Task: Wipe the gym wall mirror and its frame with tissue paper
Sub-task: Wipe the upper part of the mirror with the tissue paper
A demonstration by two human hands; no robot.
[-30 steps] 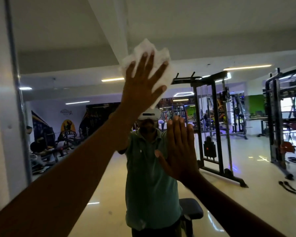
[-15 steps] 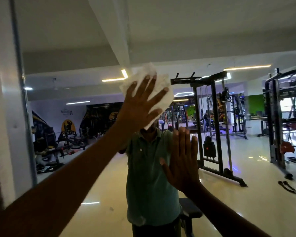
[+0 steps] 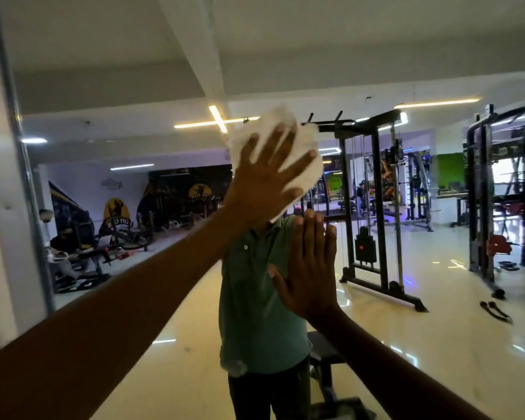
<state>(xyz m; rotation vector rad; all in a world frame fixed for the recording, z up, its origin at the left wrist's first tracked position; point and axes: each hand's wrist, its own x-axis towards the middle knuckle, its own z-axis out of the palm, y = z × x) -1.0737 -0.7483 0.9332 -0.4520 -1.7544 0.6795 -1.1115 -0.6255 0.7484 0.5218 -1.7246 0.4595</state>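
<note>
Left hand (image 3: pixel 267 180) is pressing the tissue wad (image 3: pixel 297 147) flat-fingered, sliding it rightward and lower on the mirror (image 3: pixel 437 313) than before; right hand (image 3: pixel 308 274) is still resting flat, fingers straight.

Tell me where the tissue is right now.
In the head view the tissue sits upper centre, pressed flat against the mirror under the spread left hand, just above the right hand that lies flat on the glass.

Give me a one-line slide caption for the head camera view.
Left hand presses white tissue paper flat against the gym wall mirror while the right hand braces open-palmed.
</note>
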